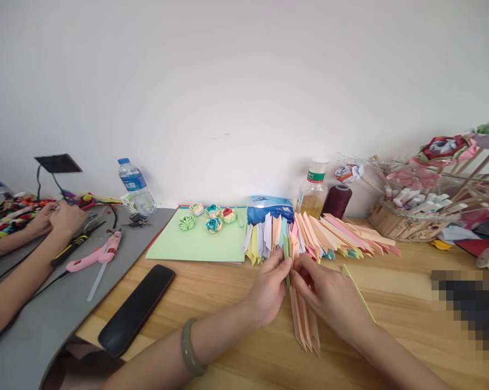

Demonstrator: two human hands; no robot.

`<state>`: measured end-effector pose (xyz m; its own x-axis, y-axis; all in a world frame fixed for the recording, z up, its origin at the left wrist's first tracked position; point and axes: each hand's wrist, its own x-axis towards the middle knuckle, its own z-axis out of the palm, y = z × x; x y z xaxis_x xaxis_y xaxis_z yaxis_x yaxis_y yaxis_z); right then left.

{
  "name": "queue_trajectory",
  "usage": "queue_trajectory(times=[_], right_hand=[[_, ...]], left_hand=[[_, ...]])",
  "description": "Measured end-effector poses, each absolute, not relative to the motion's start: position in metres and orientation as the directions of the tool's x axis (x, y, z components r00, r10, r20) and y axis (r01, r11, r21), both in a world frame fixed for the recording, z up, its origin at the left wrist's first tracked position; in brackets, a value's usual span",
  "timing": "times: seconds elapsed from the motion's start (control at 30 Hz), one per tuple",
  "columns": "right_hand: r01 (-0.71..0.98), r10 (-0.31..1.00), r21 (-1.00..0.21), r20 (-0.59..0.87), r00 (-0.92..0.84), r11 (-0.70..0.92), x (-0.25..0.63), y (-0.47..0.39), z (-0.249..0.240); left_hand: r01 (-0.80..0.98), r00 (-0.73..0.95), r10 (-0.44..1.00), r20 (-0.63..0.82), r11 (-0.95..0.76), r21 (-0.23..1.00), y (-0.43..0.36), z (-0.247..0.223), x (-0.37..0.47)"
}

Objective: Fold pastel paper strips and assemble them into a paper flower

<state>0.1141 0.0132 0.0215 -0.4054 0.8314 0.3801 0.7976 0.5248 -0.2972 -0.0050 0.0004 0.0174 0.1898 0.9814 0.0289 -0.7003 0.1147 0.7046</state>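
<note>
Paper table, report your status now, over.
Left hand pinching green folded strip. Right hand close beside it. Peach strips below hands, colored strip pile just beyond.

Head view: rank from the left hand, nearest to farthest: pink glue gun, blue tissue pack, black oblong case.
From the left hand:
1. blue tissue pack, just beyond it, by the wall
2. black oblong case, to its left on the wooden tabletop
3. pink glue gun, farther left, on the grey surface
</note>
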Motion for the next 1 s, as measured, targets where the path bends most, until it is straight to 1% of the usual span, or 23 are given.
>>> queue_trajectory(times=[0.1, 0.27, 0.37, 0.43, 0.53, 0.6, 0.67, 0.77, 0.83, 0.9, 0.93, 1.0], right_hand=[[0.806, 0.862, -0.354, 0.373, -0.343, 0.474, 0.116, 0.018, 0.019], [0.712, 0.842, -0.453, 0.352, -0.410, 0.536, 0.119, 0.022, 0.017], [0.711, 0.843, -0.456, 0.332, -0.422, 0.536, 0.121, 0.024, 0.015], [0.731, 0.847, -0.433, 0.333, -0.414, 0.527, 0.122, 0.024, 0.014], [0.765, 0.850, -0.391, 0.354, -0.389, 0.513, 0.123, 0.023, 0.014], [0.772, 0.862, -0.402, 0.347, -0.370, 0.493, 0.123, 0.021, 0.016], [0.741, 0.872, -0.461, 0.298, -0.388, 0.488, 0.121, 0.019, 0.019], [0.627, 0.846, -0.585, 0.225, -0.483, 0.514, 0.120, 0.019, 0.022], [0.527, 0.815, -0.669, 0.214, -0.538, 0.524, 0.120, 0.022, 0.023], [0.460, 0.811, -0.736, 0.204, -0.548, 0.496, 0.121, 0.026, 0.023], [0.454, 0.823, -0.758, 0.188, -0.536, 0.469, 0.122, 0.028, 0.022], [0.496, 0.860, -0.764, 0.150, -0.487, 0.414, 0.123, 0.029, 0.020]], left_hand=[[-0.702, 0.187, 0.982, 0.026, 0.115, 0.703, 0.000, 0.017, -0.005], [-0.688, 0.199, 0.980, 0.013, 0.130, 0.714, -0.001, 0.018, -0.006], [-0.667, 0.210, 0.977, 0.037, 0.116, 0.736, -0.002, 0.018, -0.006], [-0.645, 0.215, 0.975, 0.064, 0.092, 0.759, -0.001, 0.016, -0.007], [-0.587, 0.177, 0.981, 0.085, 0.036, 0.809, 0.002, 0.012, -0.008], [-0.543, 0.141, 0.986, 0.088, 0.003, 0.840, 0.004, 0.009, -0.008], [-0.521, 0.130, 0.988, 0.087, -0.007, 0.854, 0.004, 0.008, -0.008], [-0.539, 0.190, 0.980, 0.054, 0.058, 0.841, 0.003, 0.010, -0.007], [-0.565, 0.227, 0.973, 0.034, 0.103, 0.819, 0.002, 0.012, -0.006], [-0.587, 0.234, 0.972, 0.028, 0.118, 0.801, 0.002, 0.013, -0.005], [-0.591, 0.230, 0.973, 0.030, 0.115, 0.798, 0.002, 0.013, -0.005], [-0.572, 0.232, 0.972, 0.031, 0.110, 0.813, 0.003, 0.012, -0.005]])
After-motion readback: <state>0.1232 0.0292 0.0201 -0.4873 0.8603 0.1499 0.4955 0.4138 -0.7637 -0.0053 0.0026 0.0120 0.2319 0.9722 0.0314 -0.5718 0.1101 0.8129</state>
